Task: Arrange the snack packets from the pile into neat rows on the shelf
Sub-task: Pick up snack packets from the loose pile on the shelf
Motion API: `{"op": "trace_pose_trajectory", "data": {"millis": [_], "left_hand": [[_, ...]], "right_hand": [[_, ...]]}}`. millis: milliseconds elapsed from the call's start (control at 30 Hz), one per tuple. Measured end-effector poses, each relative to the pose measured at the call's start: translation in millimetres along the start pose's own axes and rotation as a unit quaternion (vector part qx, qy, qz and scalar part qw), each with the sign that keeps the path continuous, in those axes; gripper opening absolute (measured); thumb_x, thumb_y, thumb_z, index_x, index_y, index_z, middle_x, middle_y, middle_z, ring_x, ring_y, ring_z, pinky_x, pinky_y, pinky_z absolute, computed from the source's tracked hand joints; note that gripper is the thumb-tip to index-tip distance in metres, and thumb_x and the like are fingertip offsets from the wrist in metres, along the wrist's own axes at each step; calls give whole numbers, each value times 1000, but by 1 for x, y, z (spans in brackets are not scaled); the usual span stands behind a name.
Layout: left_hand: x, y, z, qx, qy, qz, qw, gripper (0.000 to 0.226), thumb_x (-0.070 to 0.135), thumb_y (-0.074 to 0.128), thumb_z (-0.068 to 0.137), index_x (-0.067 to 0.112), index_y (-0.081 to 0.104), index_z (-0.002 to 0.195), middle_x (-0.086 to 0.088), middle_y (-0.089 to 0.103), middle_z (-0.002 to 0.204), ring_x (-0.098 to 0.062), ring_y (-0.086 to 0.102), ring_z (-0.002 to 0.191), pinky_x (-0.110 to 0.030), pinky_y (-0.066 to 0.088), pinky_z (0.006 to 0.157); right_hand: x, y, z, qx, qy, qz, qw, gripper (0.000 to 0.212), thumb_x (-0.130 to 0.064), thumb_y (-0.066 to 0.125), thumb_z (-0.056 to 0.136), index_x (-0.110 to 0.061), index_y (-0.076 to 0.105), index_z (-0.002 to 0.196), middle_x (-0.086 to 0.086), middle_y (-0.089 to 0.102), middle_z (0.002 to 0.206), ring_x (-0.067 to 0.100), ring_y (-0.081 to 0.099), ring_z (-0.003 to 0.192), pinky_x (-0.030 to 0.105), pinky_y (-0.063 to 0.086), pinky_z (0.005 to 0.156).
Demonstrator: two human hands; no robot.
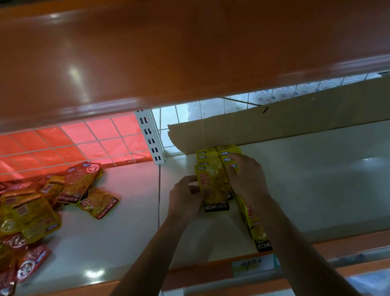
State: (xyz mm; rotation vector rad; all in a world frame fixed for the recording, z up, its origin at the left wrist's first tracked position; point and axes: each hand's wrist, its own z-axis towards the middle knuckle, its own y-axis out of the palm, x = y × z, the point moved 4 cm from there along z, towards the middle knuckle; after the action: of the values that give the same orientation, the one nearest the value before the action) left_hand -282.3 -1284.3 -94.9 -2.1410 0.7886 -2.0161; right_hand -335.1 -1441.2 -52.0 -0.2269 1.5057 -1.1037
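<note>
A loose pile of red and yellow snack packets (26, 214) lies on the left part of the white shelf (320, 184). Right of the shelf seam, yellow packets overlap in two rows running from the back toward the front. My left hand (186, 197) pinches the left edge of the front yellow packet (212, 186) of the left row. My right hand (247, 176) lies over the right row (229, 152), fingers bent down on its packets. Under my right forearm more yellow packets (256, 227) of that row reach the shelf's front edge.
A cardboard sheet (292, 121) leans against the wire grid back (84, 142) behind the rows. A white slotted upright (150, 137) stands at the seam. An orange shelf (181, 43) overhangs close above. An orange price rail (222, 274) runs along the front edge.
</note>
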Motion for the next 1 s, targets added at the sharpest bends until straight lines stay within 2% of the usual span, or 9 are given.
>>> {"op": "trace_pose_trajectory", "data": {"millis": [133, 267, 433, 567, 667, 733, 800, 867, 1000], "left_hand": [[5, 6, -2, 3, 38, 93, 995, 36, 28, 75, 79, 23, 66, 113, 6, 69, 87, 0, 62, 71, -13, 48, 65], [8, 7, -4, 18, 51, 163, 985, 42, 37, 72, 81, 23, 64, 119, 0, 72, 95, -13, 66, 85, -23, 49, 78], [8, 10, -3, 18, 73, 191, 979, 38, 41, 68, 84, 23, 65, 118, 1, 72, 93, -8, 61, 75, -17, 42, 68], [6, -3, 0, 57, 84, 230, 968, 47, 48, 57, 90, 17, 60, 125, -2, 70, 104, -17, 66, 93, -26, 47, 81], [0, -29, 1, 108, 94, 264, 954, 43, 43, 54, 93, 20, 57, 128, -1, 66, 116, -16, 63, 101, -28, 46, 87], [-7, -51, 1, 140, 93, 286, 943, 43, 42, 54, 93, 21, 55, 130, -3, 61, 125, -19, 59, 110, -32, 46, 92], [-14, -74, -2, 172, 90, 313, 930, 44, 41, 54, 93, 19, 54, 132, -4, 57, 132, -21, 54, 118, -34, 45, 96], [-22, -98, -3, 200, 90, 338, 915, 43, 37, 55, 93, 17, 54, 132, -4, 55, 136, -22, 50, 123, -36, 44, 99], [-40, -149, 1, 224, 74, 376, 896, 40, 29, 52, 95, 12, 53, 132, -9, 53, 136, -27, 44, 126, -38, 38, 103]], "right_hand": [[-1, 3, -2, 2, -1, -8, 1000, 34, -16, 50, 93, -11, 58, 127, 7, 60, 127, 24, 52, 119, 35, 43, 97], [-2, 5, -3, 4, -6, -17, 1000, 27, -16, 52, 92, -10, 61, 117, 9, 63, 118, 26, 54, 111, 34, 44, 90], [-9, 12, -4, 4, -29, -30, 999, 32, -18, 53, 92, -10, 60, 123, 8, 63, 121, 25, 54, 113, 29, 41, 90], [-23, 25, -6, -1, -48, -28, 998, 32, -15, 54, 91, -9, 60, 122, 9, 62, 120, 24, 54, 114, 28, 38, 88], [-42, 41, -8, -15, -74, -30, 997, 22, -10, 53, 88, -4, 64, 107, 14, 64, 105, 30, 57, 103, 32, 37, 81], [-59, 57, -11, -36, -100, -36, 994, 22, -12, 53, 89, -6, 63, 108, 14, 64, 108, 30, 55, 107, 33, 37, 86], [-79, 76, -16, -51, -125, -31, 990, 33, -15, 53, 91, -10, 59, 123, 10, 60, 124, 26, 50, 120, 28, 32, 99], [-100, 96, -21, -67, -154, -23, 985, 38, -16, 53, 93, -12, 55, 130, 6, 56, 133, 21, 46, 126, 25, 29, 105], [-141, 138, -30, -119, -180, -29, 976, 41, -21, 52, 96, -16, 50, 136, 1, 50, 141, 18, 41, 132, 28, 28, 111]]}}
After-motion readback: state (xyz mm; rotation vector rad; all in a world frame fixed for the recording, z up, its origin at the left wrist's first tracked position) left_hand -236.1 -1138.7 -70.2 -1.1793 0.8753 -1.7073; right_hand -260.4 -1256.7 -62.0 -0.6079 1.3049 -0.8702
